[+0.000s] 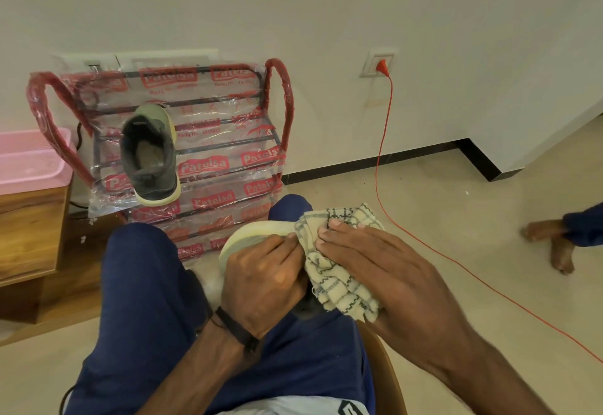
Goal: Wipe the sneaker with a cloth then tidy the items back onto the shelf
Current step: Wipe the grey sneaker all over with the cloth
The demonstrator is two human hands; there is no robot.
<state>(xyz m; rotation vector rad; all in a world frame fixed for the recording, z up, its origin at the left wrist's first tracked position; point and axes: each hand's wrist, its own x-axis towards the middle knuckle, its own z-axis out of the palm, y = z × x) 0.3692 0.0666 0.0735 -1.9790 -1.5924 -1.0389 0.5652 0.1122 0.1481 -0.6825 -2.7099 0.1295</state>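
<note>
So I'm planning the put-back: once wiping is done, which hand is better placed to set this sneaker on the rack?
Probably the left hand. It already grips the sneaker, and the rack stands ahead to the left. The right hand lies on the cloth.

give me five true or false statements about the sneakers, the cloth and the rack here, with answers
1. The left hand grips the sneaker on the lap. True.
2. The right hand presses a checked cloth against that sneaker. True.
3. The shoe rack holds two sneakers. False: only one grey sneaker sits on it.
4. The orange cable lies unplugged on the floor. False: its plug is in the wall socket.
5. The pink tray sits on the shoe rack. False: it rests on the wooden cabinet to the rack's left.
</note>
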